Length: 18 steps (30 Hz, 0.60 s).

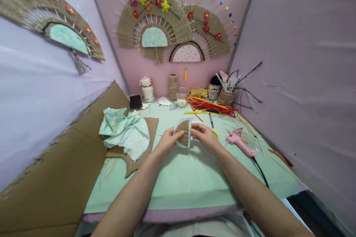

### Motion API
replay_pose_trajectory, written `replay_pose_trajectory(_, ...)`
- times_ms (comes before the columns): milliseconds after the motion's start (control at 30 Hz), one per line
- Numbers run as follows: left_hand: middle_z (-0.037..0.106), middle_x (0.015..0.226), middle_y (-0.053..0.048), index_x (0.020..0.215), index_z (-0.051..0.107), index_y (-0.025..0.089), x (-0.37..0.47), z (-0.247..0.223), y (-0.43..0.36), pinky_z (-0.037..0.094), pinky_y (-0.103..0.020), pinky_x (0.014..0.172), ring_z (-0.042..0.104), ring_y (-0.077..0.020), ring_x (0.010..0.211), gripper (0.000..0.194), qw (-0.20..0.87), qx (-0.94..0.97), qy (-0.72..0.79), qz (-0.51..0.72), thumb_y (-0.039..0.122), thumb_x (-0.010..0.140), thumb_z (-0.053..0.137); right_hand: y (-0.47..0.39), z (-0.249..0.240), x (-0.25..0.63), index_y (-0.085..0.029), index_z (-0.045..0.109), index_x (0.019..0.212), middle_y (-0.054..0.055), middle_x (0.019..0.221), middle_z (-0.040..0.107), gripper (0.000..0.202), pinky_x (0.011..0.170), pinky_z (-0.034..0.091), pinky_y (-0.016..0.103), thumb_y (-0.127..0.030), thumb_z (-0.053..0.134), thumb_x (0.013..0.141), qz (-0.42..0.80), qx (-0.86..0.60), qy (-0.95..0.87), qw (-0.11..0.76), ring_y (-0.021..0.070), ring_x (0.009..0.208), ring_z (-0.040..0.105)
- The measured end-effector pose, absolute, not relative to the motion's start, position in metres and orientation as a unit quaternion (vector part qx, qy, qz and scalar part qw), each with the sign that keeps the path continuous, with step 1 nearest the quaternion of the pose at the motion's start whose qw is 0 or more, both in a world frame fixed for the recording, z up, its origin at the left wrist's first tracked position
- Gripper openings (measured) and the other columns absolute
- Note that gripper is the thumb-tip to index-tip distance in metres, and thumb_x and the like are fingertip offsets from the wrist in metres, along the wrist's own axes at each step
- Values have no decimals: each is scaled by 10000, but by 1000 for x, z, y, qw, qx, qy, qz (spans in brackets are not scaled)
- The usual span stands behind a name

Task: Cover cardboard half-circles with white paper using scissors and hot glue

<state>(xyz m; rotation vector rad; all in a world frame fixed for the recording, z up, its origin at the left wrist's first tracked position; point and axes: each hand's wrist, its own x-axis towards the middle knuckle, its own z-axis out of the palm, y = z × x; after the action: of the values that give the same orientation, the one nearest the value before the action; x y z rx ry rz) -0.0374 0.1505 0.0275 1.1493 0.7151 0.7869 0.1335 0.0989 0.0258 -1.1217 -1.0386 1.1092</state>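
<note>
Above the middle of the green-covered table (191, 181) I hold up a small half-round piece of cardboard (183, 139) with pale fabric along its edges. My left hand (170, 139) grips its left side, the thumb lying across the brown corrugated face. On the straight right edge, the fingers of my right hand (204, 137) pinch the folded fabric strip. Left of my hands, a crumpled light-green floral cloth (125, 131) rests on a cut cardboard sheet (151, 133). A pink glue gun (240, 143) lies to the right.
Red and yellow pipe cleaners (213, 107), a clear cup (182, 98), a twine spool (173, 87) and a white bottle (147, 89) line the back. Twigs stand in a holder (226, 97). A large cardboard panel (69, 155) leans at left. Twine fans (125, 26) hang on the walls.
</note>
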Motion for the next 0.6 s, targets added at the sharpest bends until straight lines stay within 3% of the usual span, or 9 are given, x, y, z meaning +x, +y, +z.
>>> replay_pose_trajectory(267,722,898,-70,980,715,140,-38,32,148,460,-281,721,634,-195,794,412,691,549,320,346,398,667,787,96,29,134,-193,645,787,-28,640,599,287,625,435,274,-453,720,690,442,-497,-499,555,127,598,530)
replay_pose_trajectory(500,666,729,-8,801,698,142,-38,29,151,409,-252,654,572,-154,681,339,663,559,340,364,424,637,792,92,34,131,-183,677,819,-6,700,652,288,619,444,275,-441,710,694,442,-508,-531,514,131,605,550)
replay_pose_trajectory(600,660,735,-4,796,688,147,-38,30,152,407,-248,652,566,-149,684,371,677,532,352,368,437,601,810,97,30,136,-180,678,865,15,738,681,327,619,459,278,-487,595,790,343,-575,-549,501,148,630,582)
